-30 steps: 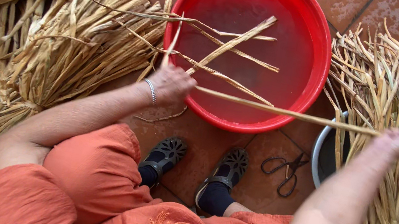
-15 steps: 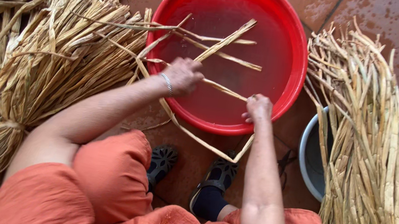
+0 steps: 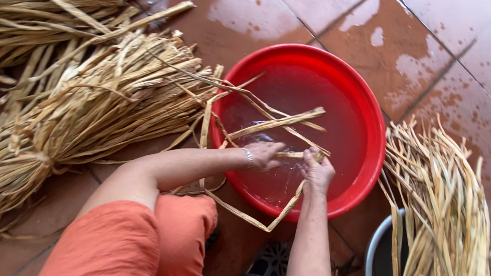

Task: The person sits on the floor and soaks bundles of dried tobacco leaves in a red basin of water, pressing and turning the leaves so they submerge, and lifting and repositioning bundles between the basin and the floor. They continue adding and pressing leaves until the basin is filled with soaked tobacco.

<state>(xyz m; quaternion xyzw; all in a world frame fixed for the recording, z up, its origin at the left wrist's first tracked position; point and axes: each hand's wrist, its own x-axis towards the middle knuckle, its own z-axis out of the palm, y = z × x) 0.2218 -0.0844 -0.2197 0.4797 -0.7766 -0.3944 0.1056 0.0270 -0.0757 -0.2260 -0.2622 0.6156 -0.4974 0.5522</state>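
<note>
Both hands meet over the near half of the red basin (image 3: 363,120), just inside its rim. The left hand (image 3: 264,155) and right hand (image 3: 318,169) sit almost touching, each closed on the same pale strip (image 3: 295,155) of dried leaf. From the right hand the strip bends down over the rim, folds on the floor (image 3: 469,55) and runs back toward the left knee. A few more loose strips lie across the basin's left side and over its edge.

Room is tight at the sides. A tied bundle (image 3: 75,114) of dried leaves fans out on the left, its tips touching the basin's left rim, with a second heap (image 3: 50,2) behind it. On the right a long sheaf (image 3: 446,242) lies just beside the basin and over a grey bowl (image 3: 379,271). The far side of the basin is open.

The floor is reddish-brown tile with wet patches and pale grout lines. Orange-clad knees and a dark shoe (image 3: 263,272) fill the near edge.
</note>
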